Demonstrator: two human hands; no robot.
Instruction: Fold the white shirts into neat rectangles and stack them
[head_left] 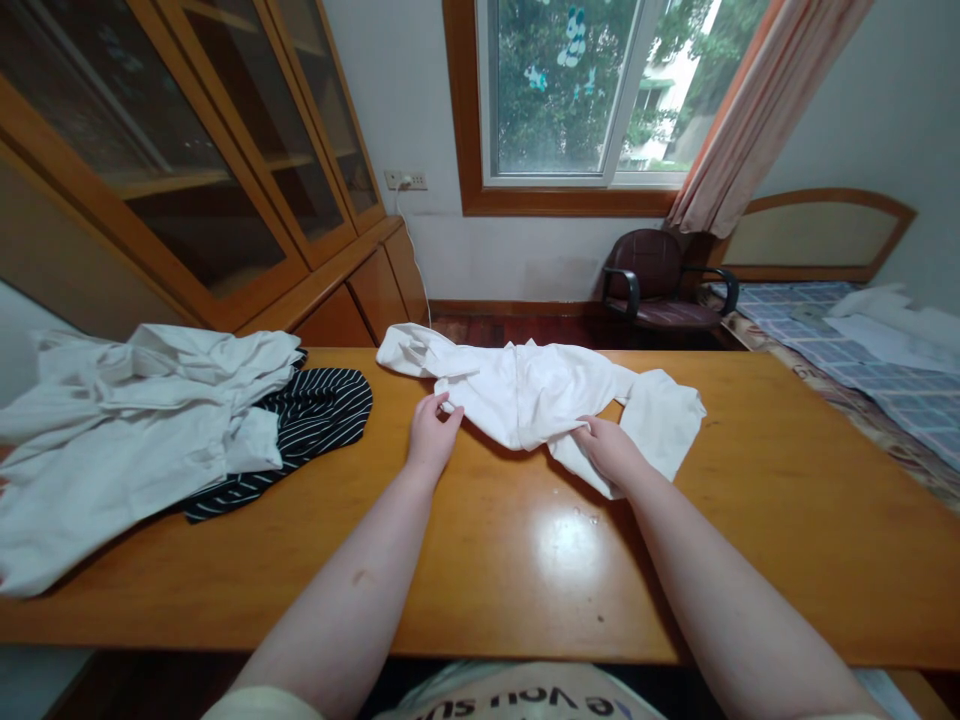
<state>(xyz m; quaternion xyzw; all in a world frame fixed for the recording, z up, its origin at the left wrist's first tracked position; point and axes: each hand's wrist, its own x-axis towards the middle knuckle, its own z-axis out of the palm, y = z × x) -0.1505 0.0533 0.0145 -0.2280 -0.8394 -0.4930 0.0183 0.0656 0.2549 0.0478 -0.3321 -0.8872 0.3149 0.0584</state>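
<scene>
A white long-sleeved garment (495, 385) lies crumpled across the far middle of the table, one sleeve out to each side. My left hand (435, 435) pinches its near edge on the left, thumb and fingers closed on the cloth. On the right, my right hand (606, 448) grips the near edge, with its fingertips partly hidden by a fold. The right sleeve (664, 420) spreads out beyond my right wrist.
On the table's left lies a heap of white clothing (142, 420) over a black striped garment (322, 410). The wooden table (787, 560) reaches toward a bed (885, 350) at right. Behind it are a chair (652, 270) and a glass-fronted cabinet (247, 150).
</scene>
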